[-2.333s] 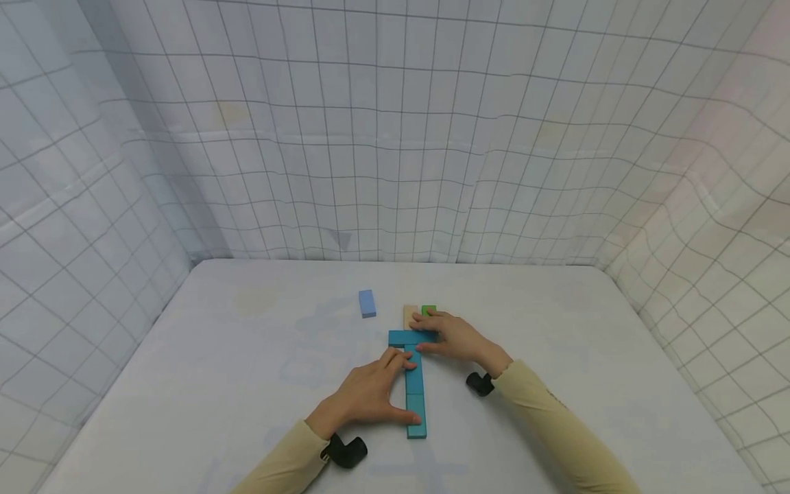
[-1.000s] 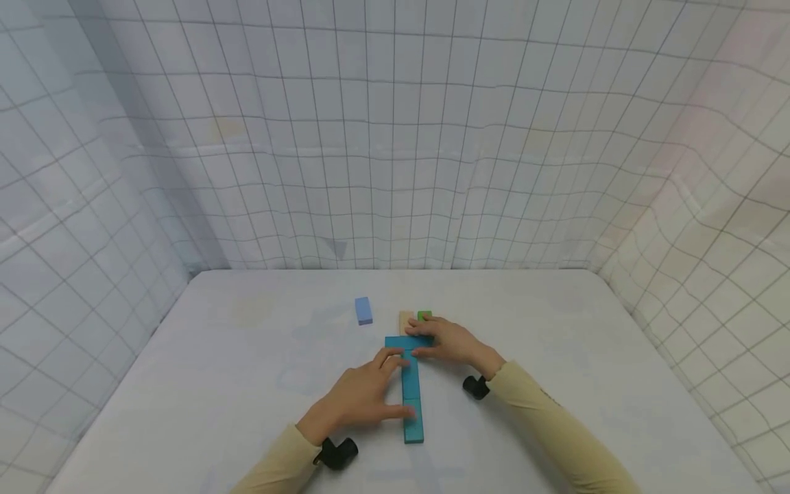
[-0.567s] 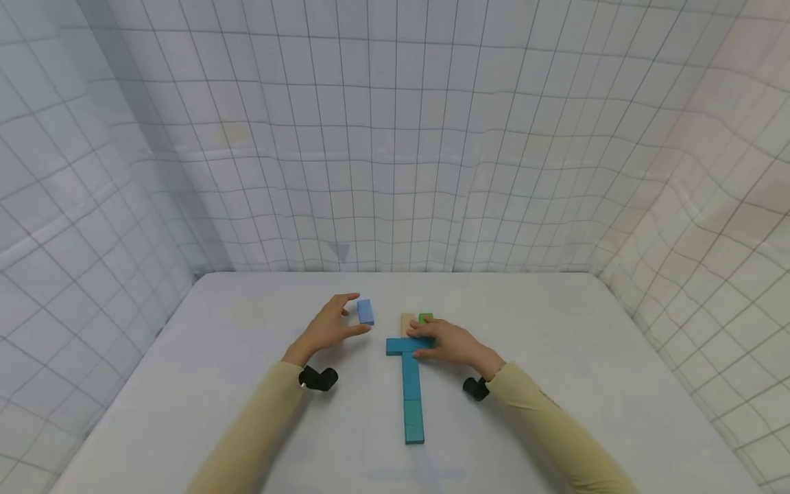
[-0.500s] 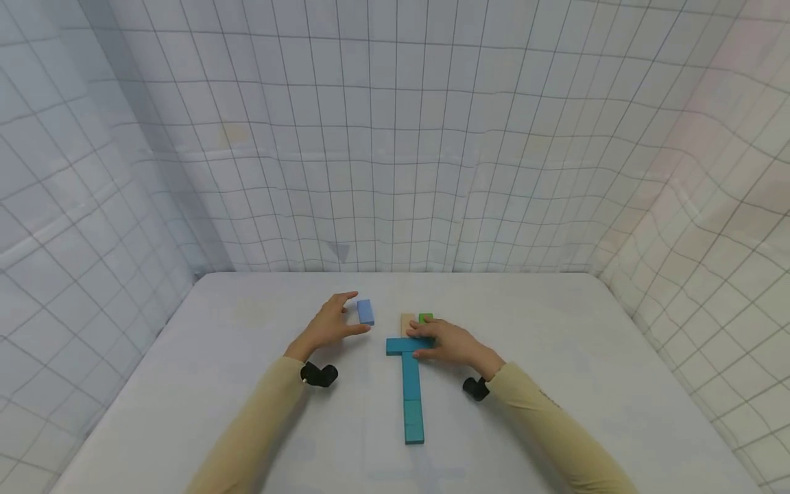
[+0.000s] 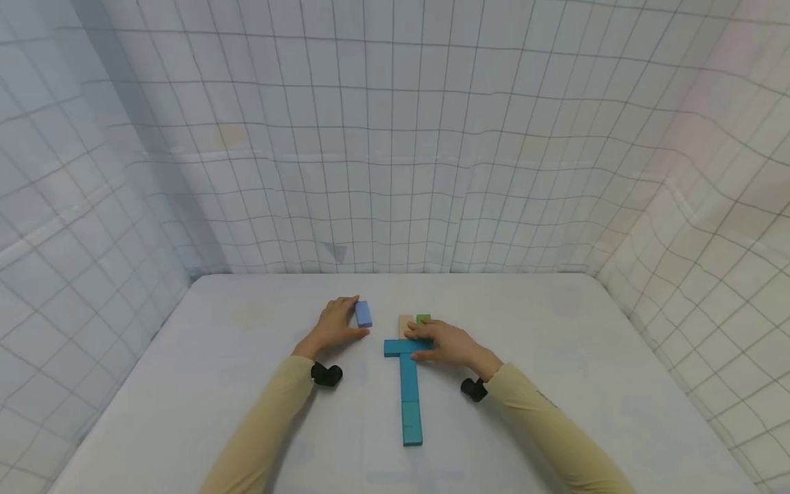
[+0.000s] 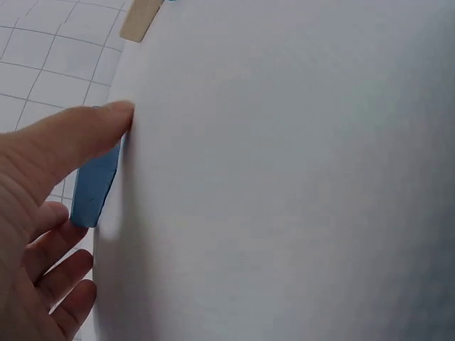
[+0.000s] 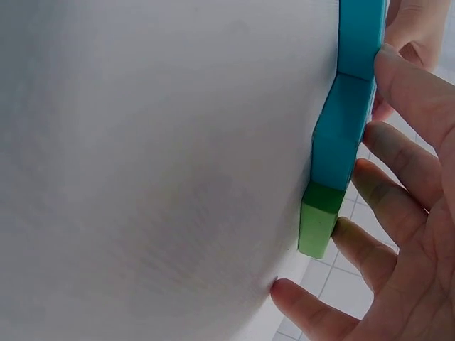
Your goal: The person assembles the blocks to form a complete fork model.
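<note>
My left hand (image 5: 334,325) is around a light blue block (image 5: 363,313) lying at the back of the table. In the left wrist view, the thumb crosses the blue block (image 6: 96,186) near one end and a fingertip meets its other end. My right hand (image 5: 450,344) rests with extended fingers over the teal crossbar block (image 5: 393,348), its fingertips reaching the beige block (image 5: 404,324) and green block (image 5: 422,318). In the right wrist view, fingertips touch the teal block (image 7: 343,114) and green block (image 7: 318,220). Below the crossbar, two teal blocks (image 5: 409,377) form a straight stem.
The white table (image 5: 216,412) meets gridded white curtains (image 5: 395,171) at the back and on both sides. A black wrist camera (image 5: 327,374) is strapped at my left wrist, another black camera (image 5: 474,390) at the right.
My left hand has left the teal stem, moved up and left to the light blue block, and its fingers have closed in around it. The right hand stays on the crossbar.
</note>
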A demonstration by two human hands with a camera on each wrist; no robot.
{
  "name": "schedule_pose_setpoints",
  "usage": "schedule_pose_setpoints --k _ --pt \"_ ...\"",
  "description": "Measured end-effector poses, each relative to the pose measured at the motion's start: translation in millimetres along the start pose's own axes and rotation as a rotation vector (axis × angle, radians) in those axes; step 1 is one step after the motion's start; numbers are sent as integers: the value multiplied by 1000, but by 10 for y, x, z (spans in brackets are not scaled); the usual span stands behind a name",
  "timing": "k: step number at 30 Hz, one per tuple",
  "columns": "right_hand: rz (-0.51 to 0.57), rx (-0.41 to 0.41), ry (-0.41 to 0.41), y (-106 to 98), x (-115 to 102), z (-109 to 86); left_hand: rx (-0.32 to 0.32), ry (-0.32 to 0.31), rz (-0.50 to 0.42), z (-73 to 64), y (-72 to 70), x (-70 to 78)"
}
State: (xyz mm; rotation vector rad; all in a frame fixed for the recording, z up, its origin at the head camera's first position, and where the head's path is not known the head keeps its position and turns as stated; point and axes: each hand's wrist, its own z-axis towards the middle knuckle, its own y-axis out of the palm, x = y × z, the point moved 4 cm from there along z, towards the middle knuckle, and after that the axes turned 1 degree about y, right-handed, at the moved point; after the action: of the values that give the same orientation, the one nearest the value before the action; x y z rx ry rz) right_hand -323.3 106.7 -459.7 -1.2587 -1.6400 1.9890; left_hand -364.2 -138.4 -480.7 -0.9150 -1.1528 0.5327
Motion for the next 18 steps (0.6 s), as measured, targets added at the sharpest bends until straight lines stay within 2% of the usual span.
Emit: schedule_pose_setpoints --k 4,11,18 --pt "-15 2 4 -8 14 -2 19 11 22 13 -8 5" --pt "-16 5 24 -21 18 5 56 21 -7 19 -18 86" --pt "-28 -4 28 8 35 22 43 65 -1 20 15 226"
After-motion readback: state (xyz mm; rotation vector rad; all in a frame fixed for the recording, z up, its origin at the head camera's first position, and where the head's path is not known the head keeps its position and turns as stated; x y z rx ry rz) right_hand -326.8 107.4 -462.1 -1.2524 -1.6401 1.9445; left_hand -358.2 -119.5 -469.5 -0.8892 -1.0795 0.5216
